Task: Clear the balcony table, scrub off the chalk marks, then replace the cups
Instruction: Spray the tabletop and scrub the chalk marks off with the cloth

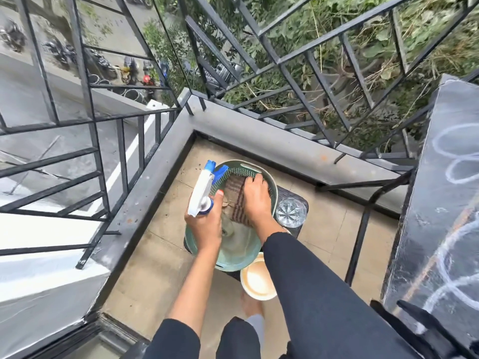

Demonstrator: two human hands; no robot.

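Observation:
A black table top with white and orange chalk marks runs along the right edge. Below me a pale green basket stands on a small dark stool. My left hand grips a white and blue spray bottle over the basket's left rim. My right hand reaches into the basket and closes on a brown striped cloth. A clear glass cup stands on the stool to the right of the basket. A cream cup sits just below the basket.
Black metal railings on a grey ledge close in the balcony corner. The floor is beige tile. My bare foot stands near the cream cup. A black table leg rises at the right.

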